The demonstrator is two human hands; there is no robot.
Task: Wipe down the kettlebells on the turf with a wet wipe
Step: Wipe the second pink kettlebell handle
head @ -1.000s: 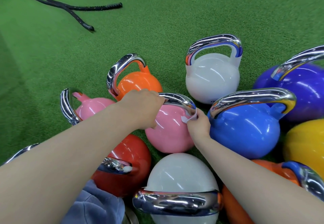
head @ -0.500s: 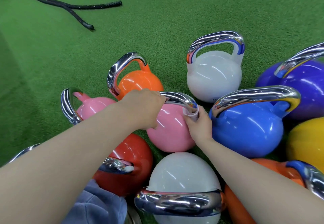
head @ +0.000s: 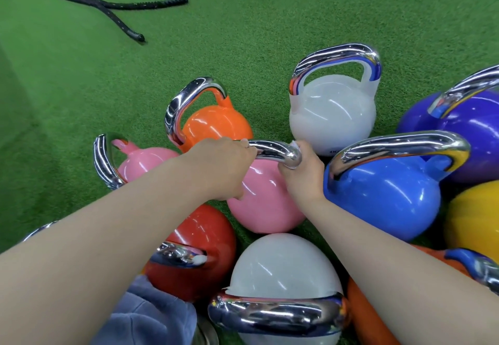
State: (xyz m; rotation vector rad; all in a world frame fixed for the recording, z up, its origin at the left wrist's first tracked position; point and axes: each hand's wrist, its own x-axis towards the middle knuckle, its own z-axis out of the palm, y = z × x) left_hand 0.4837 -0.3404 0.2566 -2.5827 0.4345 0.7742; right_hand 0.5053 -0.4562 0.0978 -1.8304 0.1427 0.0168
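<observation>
Head view, the only one.

Step in hand, as judged: wiping the chrome handle (head: 272, 150) of the middle pink kettlebell (head: 266, 204), which stands on the green turf (head: 243, 47) inside a tight cluster of others. Body wipe not yet evident; most of the cluster probably still to do.

Left hand (head: 220, 168): fingers curled over the left end of the handle, clenched round the bar, steadying it. Thumb hidden under the hand.

Right hand (head: 303, 170): wrapped round the right bend of the handle, with the wet wipe (head: 294, 145) pinched between palm and chrome. Only small white edges of the wipe visible above and below the grip; how much is bunched inside, cannot tell.

Next move, as judged: slide the right hand along the bar toward the left hand, then down the far leg and onto the pink body. Calls for a firm hold from the left hand and care in the narrow gap beside the blue kettlebell (head: 383, 196), which sits just beside the right wrist.

Neighbours: orange kettlebell (head: 216, 126) behind the left hand, white kettlebell (head: 332, 118) behind the right, red kettlebell (head: 197, 239) under the left forearm. Black battle rope (head: 116, 10) well apart on the turf, far left.
</observation>
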